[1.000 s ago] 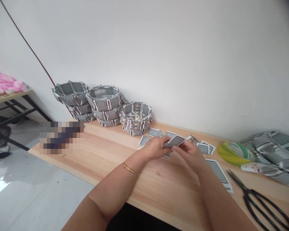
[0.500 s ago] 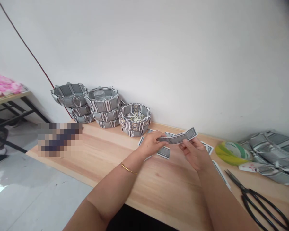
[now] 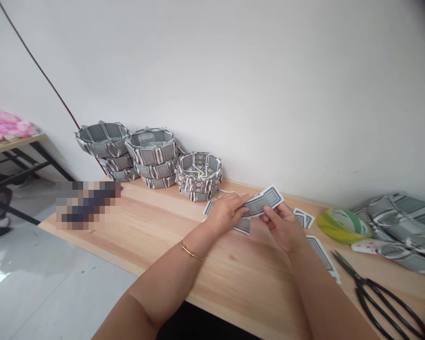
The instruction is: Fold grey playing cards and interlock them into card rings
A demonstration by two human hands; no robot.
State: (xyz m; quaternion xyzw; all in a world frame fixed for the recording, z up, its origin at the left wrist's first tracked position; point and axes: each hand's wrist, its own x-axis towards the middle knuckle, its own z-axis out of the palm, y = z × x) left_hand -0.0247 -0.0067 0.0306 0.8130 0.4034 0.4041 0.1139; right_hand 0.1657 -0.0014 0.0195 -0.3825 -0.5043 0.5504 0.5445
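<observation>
Between my two hands is a folded playing card [image 3: 260, 203], grey-blue with a white border, raised above the table and tilted up to the right. My left hand [image 3: 228, 213] pinches its left end, the fingers lying across the top. The right end is gripped by my right hand [image 3: 282, 227], thumb on the near face and fingers behind. Beneath my left hand lie loose card pieces [image 3: 242, 226], partly covered by it. More cards [image 3: 303, 218] lie just past my right hand, and another card [image 3: 318, 252] rests beside my right forearm.
Stacked card baskets [image 3: 154, 156] stand along the wall at the left, with a smaller patterned basket [image 3: 198, 182] nearer. To the right are yellow-green tape [image 3: 335, 226], black-handled scissors [image 3: 364, 281] and grey folded-card work [image 3: 400, 231]. A pixelated patch covers the table's left end.
The strip has turned so its face shows more broadly, and its right end has shifted slightly left. My left hand has slid a little to the right along it.
</observation>
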